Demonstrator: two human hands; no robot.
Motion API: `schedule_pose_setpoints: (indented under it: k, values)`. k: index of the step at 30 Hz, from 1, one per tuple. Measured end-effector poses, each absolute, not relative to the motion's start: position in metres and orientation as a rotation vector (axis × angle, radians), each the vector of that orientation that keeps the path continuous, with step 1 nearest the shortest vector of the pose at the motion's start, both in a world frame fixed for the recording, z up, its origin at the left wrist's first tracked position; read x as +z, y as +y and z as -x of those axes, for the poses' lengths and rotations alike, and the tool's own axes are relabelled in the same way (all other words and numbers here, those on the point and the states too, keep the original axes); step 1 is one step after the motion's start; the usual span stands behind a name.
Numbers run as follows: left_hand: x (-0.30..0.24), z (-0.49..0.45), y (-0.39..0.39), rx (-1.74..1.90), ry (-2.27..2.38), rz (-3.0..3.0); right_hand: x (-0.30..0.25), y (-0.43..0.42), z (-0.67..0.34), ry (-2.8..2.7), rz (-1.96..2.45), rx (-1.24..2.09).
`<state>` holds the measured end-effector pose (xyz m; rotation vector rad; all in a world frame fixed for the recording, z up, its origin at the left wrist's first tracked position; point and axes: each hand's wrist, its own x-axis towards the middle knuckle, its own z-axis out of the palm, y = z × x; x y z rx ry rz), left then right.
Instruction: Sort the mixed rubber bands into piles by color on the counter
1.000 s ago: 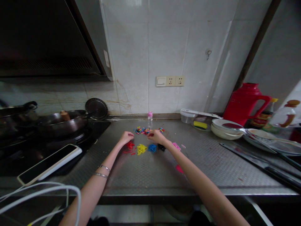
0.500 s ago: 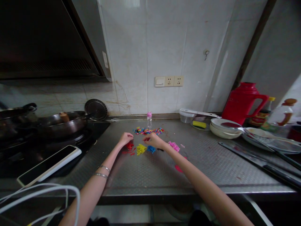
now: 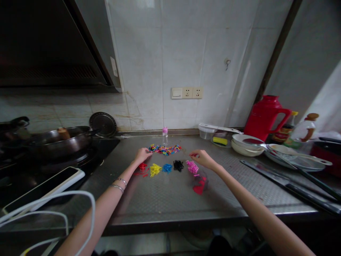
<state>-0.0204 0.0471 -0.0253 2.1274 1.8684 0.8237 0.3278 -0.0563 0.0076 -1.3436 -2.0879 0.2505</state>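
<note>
Small, thin coloured bands, apparently elastic, lie sorted by colour across the steel counter: a red pile (image 3: 143, 167), a yellow pile (image 3: 155, 170), a blue pile (image 3: 167, 168), a black pile (image 3: 178, 165) and a pink pile (image 3: 192, 168). Behind them spreads a mixed-colour heap (image 3: 166, 149). My left hand (image 3: 143, 155) is at the heap's left end, just above the red pile, fingertips pinched. Over the pink pile is my right hand (image 3: 203, 158), its fingers closed together. Whatever either hand pinches is too small to make out.
A small clear bottle with a pink cap (image 3: 165, 135) stands behind the heap. A clear bag with red shapes (image 3: 199, 185) lies before the pink pile. On the right are a knife (image 3: 269, 176), bowls (image 3: 247, 147) and a red thermos (image 3: 263, 117); a phone-like device (image 3: 45, 188) lies left.
My right hand has moved right, from above the blue pile to the pink one, uncovering the black pile. My left hand stays near the heap's left end. The view has shifted slightly.
</note>
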Motion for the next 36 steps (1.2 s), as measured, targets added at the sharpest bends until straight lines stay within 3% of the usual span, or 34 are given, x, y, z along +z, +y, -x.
schedule_pose_setpoints:
  k: [26,36]
  values:
    - [-0.013,-0.006,0.035,0.955,1.723,-2.182,-0.024,-0.074,-0.376,-2.000,1.549,0.252]
    - [0.014,-0.104,-0.021,0.911,1.065,-2.466,-0.024,-0.072,-0.384,-1.951,1.605,0.216]
